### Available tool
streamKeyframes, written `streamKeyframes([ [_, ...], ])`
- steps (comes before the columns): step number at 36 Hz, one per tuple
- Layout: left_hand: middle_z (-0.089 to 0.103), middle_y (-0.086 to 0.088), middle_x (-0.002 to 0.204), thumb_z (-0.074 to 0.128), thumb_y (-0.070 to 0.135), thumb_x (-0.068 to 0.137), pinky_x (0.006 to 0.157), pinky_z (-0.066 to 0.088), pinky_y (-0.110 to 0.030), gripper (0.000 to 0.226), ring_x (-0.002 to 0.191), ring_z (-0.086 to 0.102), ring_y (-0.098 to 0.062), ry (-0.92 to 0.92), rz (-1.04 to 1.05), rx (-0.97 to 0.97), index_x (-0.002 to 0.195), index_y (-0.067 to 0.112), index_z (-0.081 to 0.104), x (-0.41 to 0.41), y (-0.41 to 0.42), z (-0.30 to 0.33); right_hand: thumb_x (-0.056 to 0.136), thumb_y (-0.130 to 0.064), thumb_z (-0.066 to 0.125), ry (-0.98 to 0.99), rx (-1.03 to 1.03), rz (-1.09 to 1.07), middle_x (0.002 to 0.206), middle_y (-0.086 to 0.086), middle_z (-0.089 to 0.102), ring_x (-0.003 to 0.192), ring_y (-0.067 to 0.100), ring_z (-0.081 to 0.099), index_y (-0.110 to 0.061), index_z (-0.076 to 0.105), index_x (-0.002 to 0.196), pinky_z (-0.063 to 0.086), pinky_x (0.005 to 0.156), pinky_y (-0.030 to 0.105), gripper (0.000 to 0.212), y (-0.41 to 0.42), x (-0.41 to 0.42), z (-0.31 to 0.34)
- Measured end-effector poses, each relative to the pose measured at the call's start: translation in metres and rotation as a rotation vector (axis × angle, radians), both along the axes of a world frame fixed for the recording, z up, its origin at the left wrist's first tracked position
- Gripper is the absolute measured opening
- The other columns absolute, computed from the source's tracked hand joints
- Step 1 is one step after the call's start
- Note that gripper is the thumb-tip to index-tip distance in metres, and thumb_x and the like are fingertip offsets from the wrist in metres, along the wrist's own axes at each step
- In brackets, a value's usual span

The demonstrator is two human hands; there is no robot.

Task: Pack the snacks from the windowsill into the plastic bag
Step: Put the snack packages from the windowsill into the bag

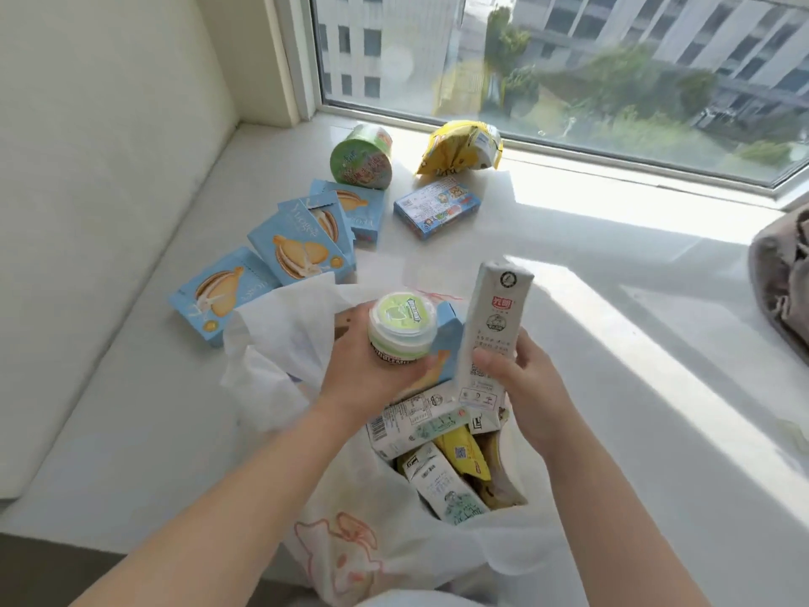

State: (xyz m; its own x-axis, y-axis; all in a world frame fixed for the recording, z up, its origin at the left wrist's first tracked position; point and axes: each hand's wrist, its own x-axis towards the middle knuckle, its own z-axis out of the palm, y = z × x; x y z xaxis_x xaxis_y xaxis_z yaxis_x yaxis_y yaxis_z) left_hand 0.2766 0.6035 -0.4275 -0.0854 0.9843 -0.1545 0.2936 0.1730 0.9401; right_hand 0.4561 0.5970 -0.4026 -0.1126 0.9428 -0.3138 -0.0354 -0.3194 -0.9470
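My left hand (372, 365) grips a round green-and-white gum tub (402, 327) over the white plastic bag (280, 343). My right hand (525, 387) holds a tall grey milk carton (492, 330) upright above the bag's mouth. Inside the bag lie other milk cartons (442, 488), a yellow packet (464, 453) and a blue biscuit box (446, 343). On the windowsill (569, 326) lie several blue biscuit boxes (302, 251), a green cup (361, 157) on its side, a yellow snack bag (459, 148) and a small blue box (437, 205).
The window glass (569, 72) runs along the far edge of the sill. A padded wall panel (100, 168) stands to the left. A grey-brown fabric item (783, 273) lies at the right edge.
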Motion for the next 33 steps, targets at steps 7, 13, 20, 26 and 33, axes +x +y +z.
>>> streamKeyframes([
  [7,0.059,0.014,0.108,0.086,0.031,0.061,0.084,0.046,-0.027,0.069,0.104,0.057,-0.011,0.097,-0.047,0.053,0.113,0.034,0.041,0.019,-0.048,-0.024,0.053,-0.039,0.076,-0.246,0.098,-0.08,0.137,-0.01,0.04,0.105,-0.004,0.054,-0.043,0.058,0.103,0.05,0.065,0.009,0.053,-0.048,-0.004,-0.025],
  [13,0.056,0.015,0.109,0.083,0.037,0.065,0.079,0.04,-0.018,0.066,0.107,0.058,-0.014,0.118,-0.183,0.064,0.116,0.029,0.042,0.033,-0.073,-0.052,0.047,-0.054,0.074,-0.495,-0.032,-0.242,0.143,-0.002,0.032,0.119,0.016,0.049,-0.024,0.063,0.112,0.048,0.096,0.039,0.072,-0.073,0.019,-0.058],
  [20,0.062,-0.012,0.109,0.067,0.048,0.072,0.086,0.038,-0.024,0.065,0.101,0.048,-0.016,0.379,-0.41,0.473,0.122,0.018,0.037,0.038,-0.077,-0.074,0.05,-0.06,0.062,-0.805,-0.103,-0.331,0.153,-0.001,0.015,0.138,0.01,0.023,-0.014,0.061,0.124,0.027,0.11,0.028,0.087,-0.086,0.034,-0.059],
  [26,0.063,-0.004,0.107,0.041,0.062,0.078,0.079,0.047,-0.031,0.068,0.096,0.061,-0.023,0.718,-0.519,0.521,0.124,0.012,0.04,0.039,-0.086,-0.07,0.068,-0.052,0.074,-0.921,-0.077,-0.329,0.151,0.001,0.019,0.133,0.019,0.034,-0.012,0.061,0.122,0.034,0.108,0.036,0.068,-0.091,0.046,-0.062],
  [33,0.039,-0.002,0.143,0.027,0.067,0.081,0.103,0.03,-0.037,0.077,0.13,0.035,-0.022,0.817,-0.725,0.252,0.142,0.026,0.005,0.045,-0.105,-0.064,0.067,-0.049,0.075,-1.144,0.068,-0.276,0.151,0.007,0.021,0.128,0.03,0.036,-0.012,0.067,0.105,0.031,0.108,0.034,0.054,-0.105,0.047,-0.049],
])
